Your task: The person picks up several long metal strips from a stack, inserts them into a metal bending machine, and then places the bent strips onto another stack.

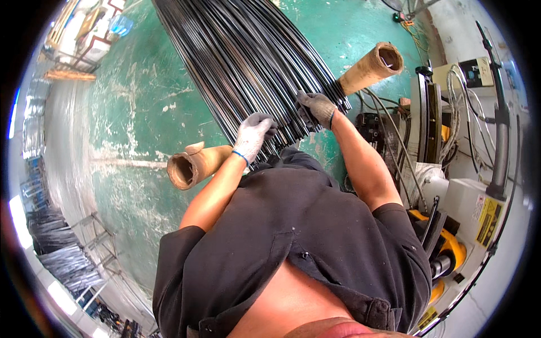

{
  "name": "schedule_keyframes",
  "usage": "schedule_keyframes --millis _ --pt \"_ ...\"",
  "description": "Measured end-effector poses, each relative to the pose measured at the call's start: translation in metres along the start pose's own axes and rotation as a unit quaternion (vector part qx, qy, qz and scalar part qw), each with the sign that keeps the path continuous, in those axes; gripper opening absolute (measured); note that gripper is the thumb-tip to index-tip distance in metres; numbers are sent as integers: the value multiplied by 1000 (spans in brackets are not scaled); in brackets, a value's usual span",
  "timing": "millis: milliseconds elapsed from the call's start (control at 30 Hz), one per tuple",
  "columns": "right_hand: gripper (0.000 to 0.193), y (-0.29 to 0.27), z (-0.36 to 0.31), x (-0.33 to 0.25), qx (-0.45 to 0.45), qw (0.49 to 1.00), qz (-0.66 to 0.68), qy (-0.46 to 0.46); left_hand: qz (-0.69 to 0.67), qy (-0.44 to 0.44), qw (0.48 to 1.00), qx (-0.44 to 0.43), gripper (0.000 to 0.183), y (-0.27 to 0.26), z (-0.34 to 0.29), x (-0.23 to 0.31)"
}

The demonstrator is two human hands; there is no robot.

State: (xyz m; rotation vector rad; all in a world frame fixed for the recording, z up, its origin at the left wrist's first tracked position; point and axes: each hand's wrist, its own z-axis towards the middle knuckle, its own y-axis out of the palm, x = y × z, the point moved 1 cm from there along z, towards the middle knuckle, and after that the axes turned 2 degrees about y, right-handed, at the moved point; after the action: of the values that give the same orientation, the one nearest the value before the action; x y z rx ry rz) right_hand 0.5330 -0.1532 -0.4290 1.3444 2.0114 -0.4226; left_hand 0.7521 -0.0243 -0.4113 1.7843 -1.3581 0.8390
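Note:
A wide layer of long, thin black rods [242,62] stretches away from my body, their near ends close to my waist. My left hand [255,135], in a pale knitted glove with grey fingertips and a blue cuff, is closed with curled fingers on the rods at the near left. Farther right, my right hand [316,110], in a greyer glove, has its fingers bent down round rods near the right edge of the layer. How many rods each hand grips is hidden by the gloves. Brown cardboard tubes stick out under the layer, one left [183,170] and one right [387,59].
Worn green floor [129,107] lies around the rods. At my right stands a machine [468,208] with yellow parts, cables and hoses [394,141]. Bundles of dark stock [67,253] lie on a rack at the far left. Boxes [90,45] stand at the upper left.

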Motion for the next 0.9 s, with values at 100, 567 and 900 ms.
schedule_keyframes --millis 100,567,900 --pt "50 22 -43 -6 25 998 -66 -5 -113 -24 993 -8 23 15 8 5" --pt "35 51 -417 320 326 806 -419 263 -401 -199 887 -115 21 77 61 -33" --pt "13 64 -423 381 550 730 -369 169 -311 -290 882 -204 15 119 -40 -78"
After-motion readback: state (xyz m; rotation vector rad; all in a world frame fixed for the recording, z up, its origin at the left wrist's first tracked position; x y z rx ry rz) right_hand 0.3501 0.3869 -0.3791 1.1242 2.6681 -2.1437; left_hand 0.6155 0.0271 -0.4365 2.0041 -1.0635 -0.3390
